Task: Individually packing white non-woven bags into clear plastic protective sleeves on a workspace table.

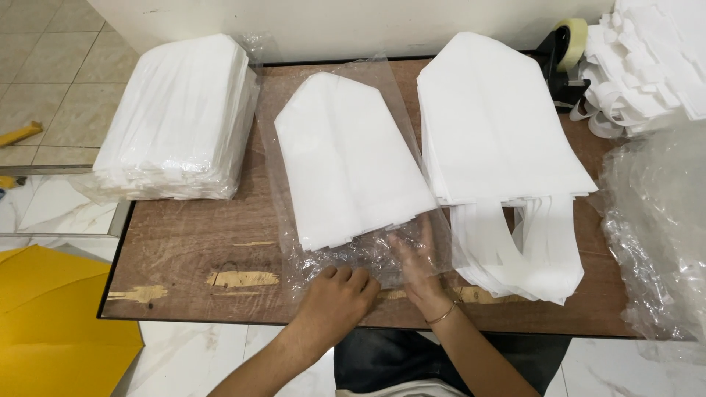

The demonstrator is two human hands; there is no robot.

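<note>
**Mia:** What is way over on the left?

**Sam:** A yellow sheet (44,323) lies on the floor. Next to it, a big wrapped stack of white bags (180,117) sits on the left end of the brown table (184,254).

**Mia:** And in the middle?

**Sam:** A smaller pile of white bags (349,158) is inside a clear plastic bag (323,257). The pile's long way runs from the far edge of the table toward the person. Its pointed end is far away and its flat end is near the hands.

**Mia:** Where is the open end of the clear bag?

**Sam:** I think it is at the near edge, just below the pile. The loose plastic is crinkled there.

**Mia:** What does the left hand (338,294) do?

**Sam:** Its fingers are curled and bunched on the loose plastic, close to the table edge. It looks like it pinches the plastic, but I cannot see the fingertips well.

**Mia:** And the right hand (415,268)?

**Sam:** It lies flat, fingers spread, pressing on the plastic right at the pile's near edge. It is nearer to the pile than the left hand.

**Mia:** What is farther right?

**Sam:** A tall loose stack of white bags (500,147) with handles hanging down. Behind it stands a tape holder (562,62), then white strips (647,66) and more crumpled plastic (658,220).
</note>
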